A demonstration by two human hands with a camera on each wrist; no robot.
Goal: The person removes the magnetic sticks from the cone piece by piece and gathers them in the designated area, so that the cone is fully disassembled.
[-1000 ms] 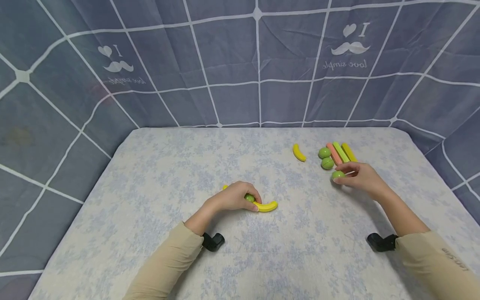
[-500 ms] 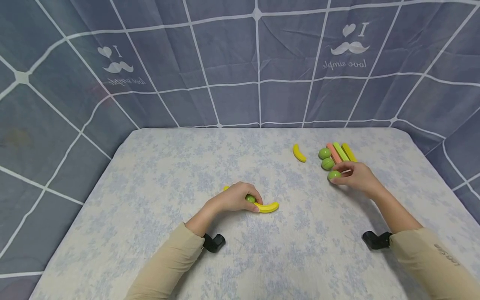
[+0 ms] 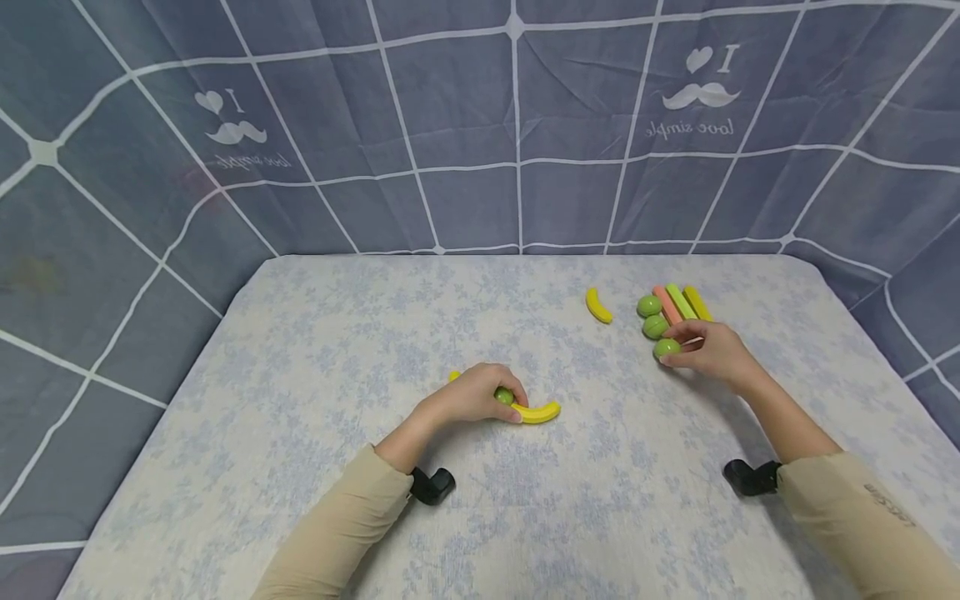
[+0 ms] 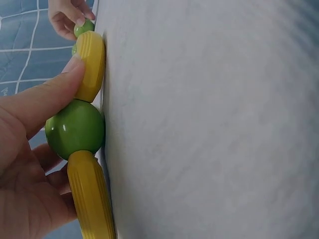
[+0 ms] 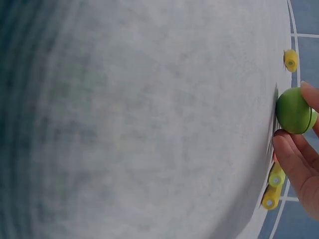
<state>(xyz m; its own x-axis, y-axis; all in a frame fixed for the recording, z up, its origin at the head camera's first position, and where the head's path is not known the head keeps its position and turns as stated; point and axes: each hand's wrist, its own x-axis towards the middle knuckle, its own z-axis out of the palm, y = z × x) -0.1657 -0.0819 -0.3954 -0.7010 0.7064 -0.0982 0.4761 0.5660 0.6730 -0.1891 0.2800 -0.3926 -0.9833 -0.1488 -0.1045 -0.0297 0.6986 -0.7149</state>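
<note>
My left hand (image 3: 472,392) grips a small yellow toy banana (image 3: 542,412), its thumb lying on the piece. A glossy green ball (image 4: 75,129) sits between that banana and a second yellow banana (image 4: 89,194), end to end in a row. The second banana is mostly hidden by the hand in the head view. Farther right, my right hand (image 3: 712,354) pinches another green ball (image 3: 666,349) between thumb and fingers at the tabletop. Just beyond it lie two more green balls, one near (image 3: 655,326) and one far (image 3: 648,306).
Coral (image 3: 666,302), lime (image 3: 681,302) and yellow sticks (image 3: 697,303) lie side by side beyond the right hand. A lone yellow banana (image 3: 597,306) rests left of them. The table wears a pale floral cloth (image 3: 375,317); a blue-grey checked curtain (image 3: 465,208) hangs behind.
My right hand has shifted slightly left with its green ball, bringing it close to the two other balls. The left hand and its row of pieces have slid slightly right.
</note>
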